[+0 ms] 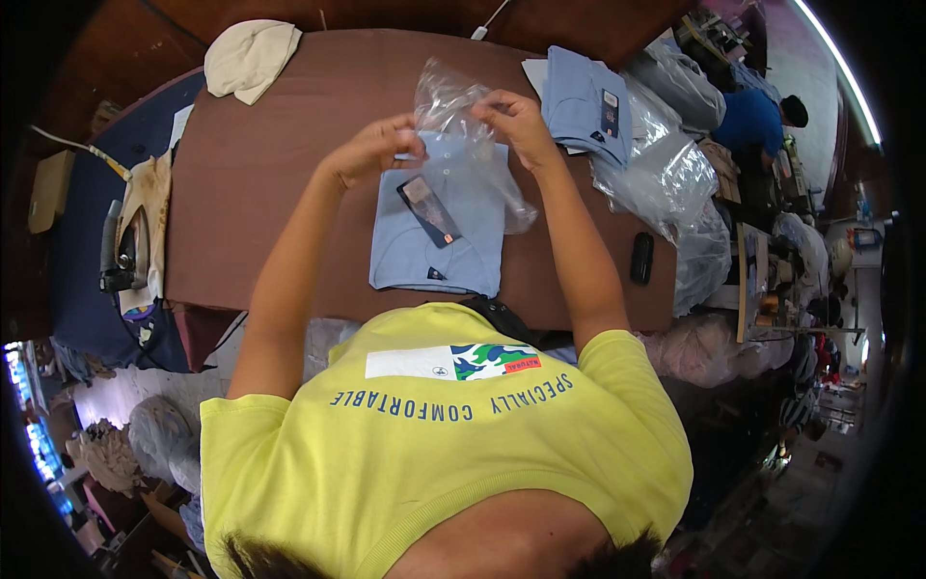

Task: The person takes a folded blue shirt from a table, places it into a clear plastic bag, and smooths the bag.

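A folded light blue shirt (395,246) lies flat on the brown cloth-covered table (280,193) in front of me. On it rests a dark hang tag (429,210) with a clear part, set at a slant. Above the shirt's far end, a clear plastic bag (449,96) hangs crumpled, its lower part draped over the shirt's right side. My right hand (518,125) pinches the bag near its top. My left hand (376,150) is raised at the bag's left side, its fingers curled; whether they grip the film is hard to see.
More folded blue shirts (584,101) are stacked at the far right, beside a heap of clear plastic bags (666,174). A black case (641,258) lies near the right edge. An iron (135,241) stands at left; beige cloth (251,58) lies far left. Another person (748,125) works at far right.
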Motion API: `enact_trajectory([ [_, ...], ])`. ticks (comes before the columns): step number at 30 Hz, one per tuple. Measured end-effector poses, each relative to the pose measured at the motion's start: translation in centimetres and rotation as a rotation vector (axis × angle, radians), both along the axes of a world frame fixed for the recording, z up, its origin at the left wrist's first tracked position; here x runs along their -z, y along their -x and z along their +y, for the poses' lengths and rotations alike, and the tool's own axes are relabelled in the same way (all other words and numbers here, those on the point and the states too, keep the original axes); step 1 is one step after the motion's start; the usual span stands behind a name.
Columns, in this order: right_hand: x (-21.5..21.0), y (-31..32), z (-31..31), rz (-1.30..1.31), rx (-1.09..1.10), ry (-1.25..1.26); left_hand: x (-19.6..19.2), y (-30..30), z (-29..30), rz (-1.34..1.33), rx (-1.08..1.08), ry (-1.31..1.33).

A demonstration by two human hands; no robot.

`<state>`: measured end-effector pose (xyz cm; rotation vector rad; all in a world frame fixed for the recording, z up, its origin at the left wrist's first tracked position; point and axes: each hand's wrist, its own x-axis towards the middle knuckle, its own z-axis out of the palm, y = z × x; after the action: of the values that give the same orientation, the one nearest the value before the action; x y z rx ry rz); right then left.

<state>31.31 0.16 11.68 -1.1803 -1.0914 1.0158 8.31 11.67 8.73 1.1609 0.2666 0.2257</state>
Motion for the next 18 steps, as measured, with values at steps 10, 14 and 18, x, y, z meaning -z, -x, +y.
enact_trajectory([
  [10, -1.0, -3.5, -2.1, -0.375, 0.284, 0.092, -0.9, 0.1, 0.6, 0.196, -0.295, -0.275],
  [14, -1.0, -5.0, -3.1, -0.527, 0.197, 0.183, -1.4, 0.4, 3.7, 0.179, -0.436, -0.402],
  [18, 1.3, -5.8, -2.6, -0.078, 0.416, 0.204, 0.7, -0.6, 3.0, -0.111, -0.452, 0.247],
])
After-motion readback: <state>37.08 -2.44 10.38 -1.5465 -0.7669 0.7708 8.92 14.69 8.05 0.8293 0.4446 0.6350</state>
